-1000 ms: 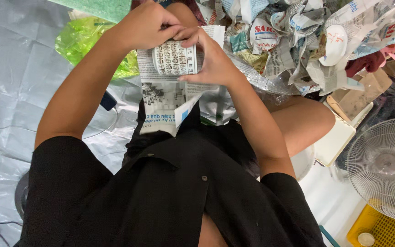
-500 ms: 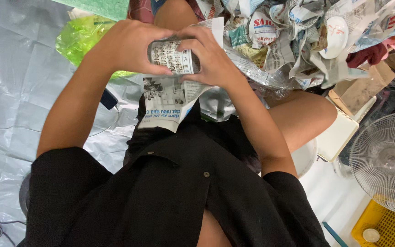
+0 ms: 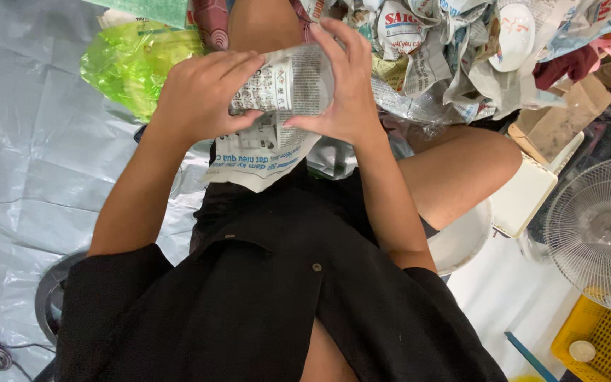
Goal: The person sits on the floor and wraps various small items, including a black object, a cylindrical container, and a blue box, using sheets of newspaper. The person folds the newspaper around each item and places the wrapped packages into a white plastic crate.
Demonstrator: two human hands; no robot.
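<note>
Between the two hands, above the person's lap, sits a newspaper-wrapped bundle (image 3: pixel 288 85), roughly cylindrical and lying crosswise. The left hand (image 3: pixel 203 95) covers its left end, fingers curled over the top and closed against the paper. The right hand (image 3: pixel 344 88) clasps the right end, fingers spread upright along the far side and the thumb pressing the near side, so both hands are closed on the bundle. A loose flap of newspaper (image 3: pixel 259 159) hangs from the bundle toward the person, draping down over the black shirt (image 3: pixel 270 297).

Far and to the right lies a heap of crumpled newspaper (image 3: pixel 447 56), with a small white dish (image 3: pixel 514 32) resting on top of it. Far left of the hands is a crinkled green plastic bag (image 3: pixel 132 64) on a grey tarpaulin (image 3: pixel 30 155); what it holds cannot be told. At the right edge stands a white fan (image 3: pixel 599 230), and near it, in the near right corner, a yellow basket (image 3: pixel 602 346) with a small round pale object inside.
</note>
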